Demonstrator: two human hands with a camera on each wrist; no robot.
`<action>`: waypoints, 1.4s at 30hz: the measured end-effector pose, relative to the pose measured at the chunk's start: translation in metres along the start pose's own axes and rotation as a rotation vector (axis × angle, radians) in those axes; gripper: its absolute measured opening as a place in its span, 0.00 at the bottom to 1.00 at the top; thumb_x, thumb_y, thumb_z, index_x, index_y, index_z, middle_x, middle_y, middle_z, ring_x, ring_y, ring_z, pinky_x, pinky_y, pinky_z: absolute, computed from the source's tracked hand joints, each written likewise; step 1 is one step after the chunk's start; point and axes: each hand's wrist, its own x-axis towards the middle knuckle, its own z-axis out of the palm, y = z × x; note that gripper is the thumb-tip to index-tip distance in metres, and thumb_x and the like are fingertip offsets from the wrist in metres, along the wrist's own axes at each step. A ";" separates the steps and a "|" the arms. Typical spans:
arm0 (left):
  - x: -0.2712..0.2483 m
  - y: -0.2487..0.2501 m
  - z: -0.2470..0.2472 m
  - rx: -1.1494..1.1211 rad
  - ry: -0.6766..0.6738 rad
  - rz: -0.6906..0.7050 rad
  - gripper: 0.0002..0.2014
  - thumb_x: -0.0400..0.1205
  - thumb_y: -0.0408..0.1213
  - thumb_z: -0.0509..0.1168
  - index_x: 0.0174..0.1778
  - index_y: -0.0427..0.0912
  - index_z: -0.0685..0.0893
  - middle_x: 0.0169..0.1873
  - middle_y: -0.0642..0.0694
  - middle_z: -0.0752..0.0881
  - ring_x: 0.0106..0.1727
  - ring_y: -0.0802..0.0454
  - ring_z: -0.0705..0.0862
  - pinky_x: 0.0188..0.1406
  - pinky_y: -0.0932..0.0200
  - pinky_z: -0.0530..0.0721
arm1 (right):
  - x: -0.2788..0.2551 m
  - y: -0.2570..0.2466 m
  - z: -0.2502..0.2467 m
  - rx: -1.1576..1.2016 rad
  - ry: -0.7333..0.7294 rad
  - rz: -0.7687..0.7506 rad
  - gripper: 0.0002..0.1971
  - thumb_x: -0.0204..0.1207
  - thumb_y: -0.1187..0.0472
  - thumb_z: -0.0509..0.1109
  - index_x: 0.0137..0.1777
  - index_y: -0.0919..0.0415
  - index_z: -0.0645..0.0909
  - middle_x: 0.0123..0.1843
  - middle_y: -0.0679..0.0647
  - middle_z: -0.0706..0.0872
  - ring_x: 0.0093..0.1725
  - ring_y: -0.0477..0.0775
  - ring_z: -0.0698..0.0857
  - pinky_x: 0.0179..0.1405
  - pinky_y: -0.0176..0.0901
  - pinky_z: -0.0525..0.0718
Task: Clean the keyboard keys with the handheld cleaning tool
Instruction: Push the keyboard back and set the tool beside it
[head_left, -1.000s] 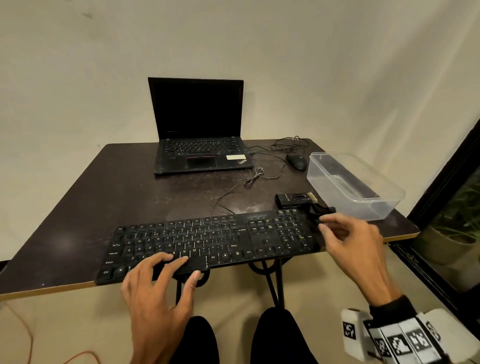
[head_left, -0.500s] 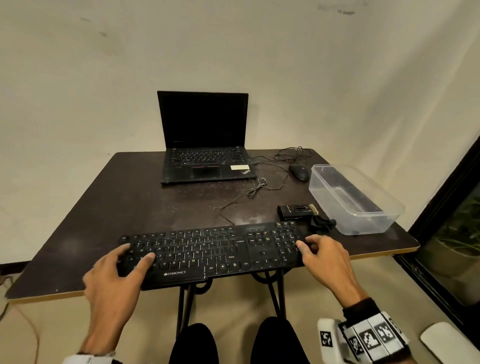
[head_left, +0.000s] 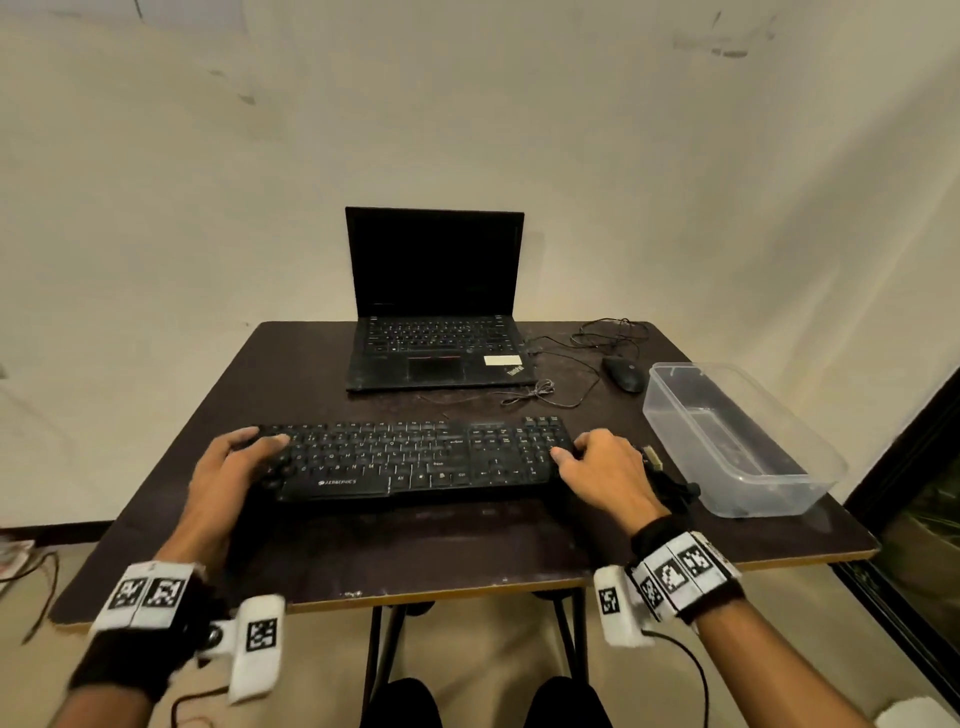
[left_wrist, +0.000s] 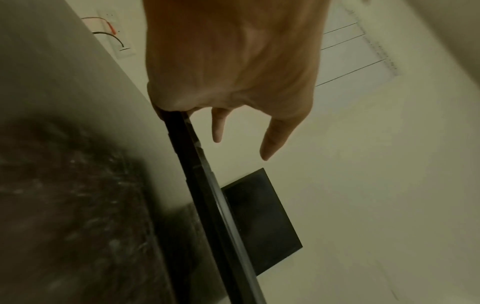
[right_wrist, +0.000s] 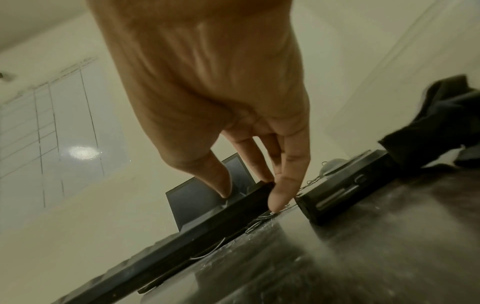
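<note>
A: Lying across the lower middle of the head view, the keyboard (head_left: 415, 460) runs its long side left to right on the table (head_left: 467, 551). The left hand (head_left: 234, 467) grips its left end, thumb on the keys and fingers curled under the edge. The right hand (head_left: 602, 470) holds the right end the same way, thumb on top and fingers down over the end.

B: And the cleaning tool?

A: I'd take the small black device (right_wrist: 345, 185) for it, though I can't be sure. It lies just right of the keyboard's right end, mostly hidden behind the right hand in the head view, with a dark cloth (right_wrist: 441, 115) beside it. The right hand is clearly nearer.

B: Anything in the way?

A: The clear plastic box (head_left: 737, 447) sits further right. The laptop (head_left: 436, 322), mouse (head_left: 623, 374) and a loose cable (head_left: 561, 384) lie towards the upper middle, well behind.
</note>
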 end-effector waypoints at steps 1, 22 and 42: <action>0.005 0.006 0.005 -0.019 -0.018 -0.009 0.21 0.82 0.46 0.76 0.70 0.47 0.86 0.63 0.44 0.89 0.59 0.49 0.87 0.56 0.52 0.84 | 0.009 -0.004 -0.001 -0.016 -0.009 0.004 0.19 0.84 0.44 0.72 0.44 0.61 0.85 0.43 0.56 0.91 0.54 0.64 0.90 0.49 0.49 0.78; 0.078 0.021 0.076 -0.108 -0.238 -0.159 0.21 0.85 0.47 0.68 0.63 0.32 0.91 0.57 0.31 0.93 0.58 0.33 0.91 0.63 0.42 0.88 | 0.094 -0.018 -0.014 -0.143 -0.163 0.042 0.29 0.84 0.42 0.72 0.80 0.56 0.76 0.77 0.62 0.84 0.76 0.68 0.82 0.75 0.56 0.80; 0.051 0.022 0.092 0.449 0.070 0.113 0.35 0.75 0.58 0.73 0.75 0.42 0.83 0.76 0.39 0.79 0.81 0.36 0.74 0.83 0.34 0.68 | 0.071 -0.001 -0.021 0.044 -0.032 -0.051 0.32 0.81 0.46 0.79 0.84 0.51 0.76 0.75 0.57 0.88 0.75 0.61 0.86 0.77 0.55 0.83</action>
